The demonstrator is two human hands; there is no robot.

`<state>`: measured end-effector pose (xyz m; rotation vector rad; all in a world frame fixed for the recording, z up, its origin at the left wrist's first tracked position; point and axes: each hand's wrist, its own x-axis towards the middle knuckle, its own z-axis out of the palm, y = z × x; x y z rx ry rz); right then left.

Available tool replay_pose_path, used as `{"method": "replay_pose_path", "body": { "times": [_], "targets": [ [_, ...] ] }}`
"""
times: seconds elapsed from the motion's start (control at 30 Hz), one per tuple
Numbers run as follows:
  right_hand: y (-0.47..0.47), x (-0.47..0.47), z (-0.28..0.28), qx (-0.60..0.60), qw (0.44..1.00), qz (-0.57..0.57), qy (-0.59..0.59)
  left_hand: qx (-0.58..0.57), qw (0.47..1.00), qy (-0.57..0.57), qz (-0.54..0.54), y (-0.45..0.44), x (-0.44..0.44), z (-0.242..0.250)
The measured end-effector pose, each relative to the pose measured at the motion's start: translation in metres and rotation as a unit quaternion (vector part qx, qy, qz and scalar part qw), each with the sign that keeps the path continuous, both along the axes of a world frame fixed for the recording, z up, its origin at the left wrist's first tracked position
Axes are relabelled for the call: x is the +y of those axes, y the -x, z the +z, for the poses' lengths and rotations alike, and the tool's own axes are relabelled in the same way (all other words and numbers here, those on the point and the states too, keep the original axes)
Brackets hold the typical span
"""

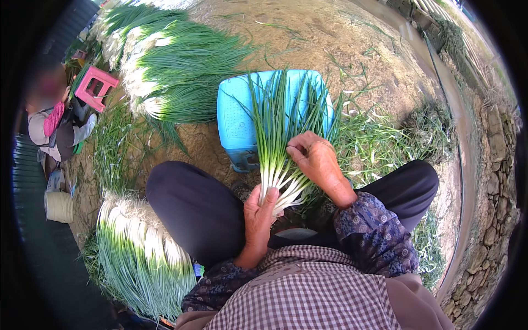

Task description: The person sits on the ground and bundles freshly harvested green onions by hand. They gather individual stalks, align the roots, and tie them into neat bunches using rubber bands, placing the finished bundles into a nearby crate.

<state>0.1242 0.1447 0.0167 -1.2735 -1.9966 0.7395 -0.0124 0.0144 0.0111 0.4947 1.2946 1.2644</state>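
My left hand (260, 216) is closed around the white lower ends of a bunch of green onions (272, 154), thumb on top. The green leaves fan away from me over a blue plastic stool (239, 111). At the right side of the bunch is my right hand (315, 159), its thumb and index finger pinched together beside the stalks. Whether a leaf or stalk is between those fingertips cannot be made out. The white ends splay out to the right, below my right hand.
Large piles of green onions lie at the upper left (185, 70) and lower left (144, 255). Loose leaves (371, 140) litter the ground at right. A co-worker (53, 119) sits at far left beside a pink stool (95, 88). A stone wall (491, 231) edges the right side.
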Motion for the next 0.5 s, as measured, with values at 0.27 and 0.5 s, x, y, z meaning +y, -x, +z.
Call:
{"method": "replay_pose_path", "body": {
  "times": [0.27, 0.5],
  "targets": [
    [-0.149, 0.04, 0.01, 0.413, 0.846, -0.337, 0.016, -0.053, 0.997, 0.009, 0.049, 0.007, -0.002, -0.004],
    [-0.146, -0.001, 0.033, 0.382, 0.865, -0.319, 0.068, -0.03, 0.999, -0.003, 0.022, 0.006, 0.003, 0.006]
  ]
}}
